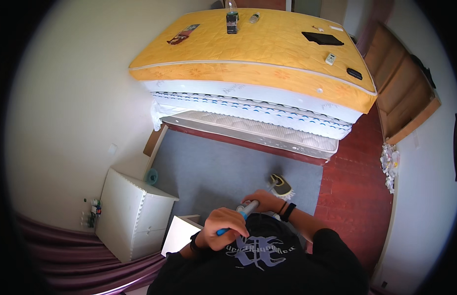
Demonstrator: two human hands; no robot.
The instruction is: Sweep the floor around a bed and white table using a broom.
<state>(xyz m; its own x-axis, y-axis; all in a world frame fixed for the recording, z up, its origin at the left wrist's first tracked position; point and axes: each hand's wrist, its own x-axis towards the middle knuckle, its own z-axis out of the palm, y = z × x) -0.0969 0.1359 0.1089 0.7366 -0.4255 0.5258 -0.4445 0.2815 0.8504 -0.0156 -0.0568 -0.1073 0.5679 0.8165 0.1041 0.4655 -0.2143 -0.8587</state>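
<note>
Both of my hands are on the handle of a flat mop, which slants away from my body. My left hand wraps the upper end, where a blue grip shows below the fingers. Farther down the pole, my right hand is closed around it, with a dark band and a black watch or bracelet on that wrist. The mop head, dark with a yellow rim and a white fringe, is at the grey floor covering, near its right side. My right hand hides part of the pole.
Ahead stands a stack of mattresses, with bottles and small items on top. A white cabinet and a teal bin are on the left. Wooden furniture leans at the right wall, near a plastic-wrapped heap on reddish flooring.
</note>
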